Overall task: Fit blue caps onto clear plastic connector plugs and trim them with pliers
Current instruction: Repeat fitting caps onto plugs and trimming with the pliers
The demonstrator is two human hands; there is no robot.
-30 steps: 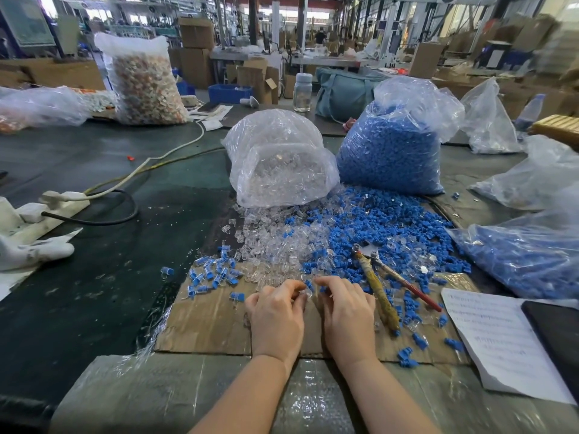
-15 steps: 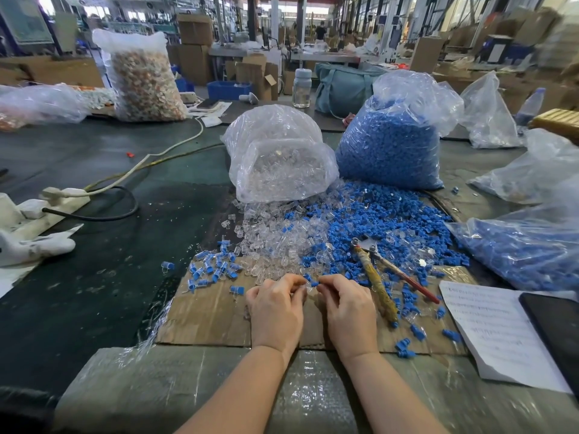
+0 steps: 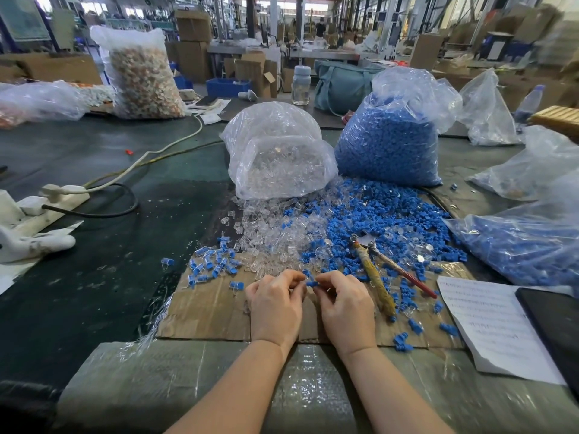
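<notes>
A blue cap point(image 3: 311, 283) is pinched between the curled fingers of the left hand point(image 3: 275, 305) and right hand point(image 3: 346, 305) above the cardboard sheet point(image 3: 206, 311), apparently at the fitting step, while the pliers point(image 3: 376, 277), needed next for trimming, lie just beside the right hand.

Matt brown corrugated cardboard sheet point(image 3: 213, 311), rough at the edges. Glossy, crinkled clear plastic bag point(image 3: 279, 151) of transparent plugs. Matt blue plastic caps point(image 3: 385, 214), loosely heaped. Dull metal pliers point(image 3: 372, 267), one handle wrapped in worn yellowish tape. Thin white printed paper sheet point(image 3: 495, 327). Shiny bubble wrap point(image 3: 175, 380) over the bench edge.
</notes>
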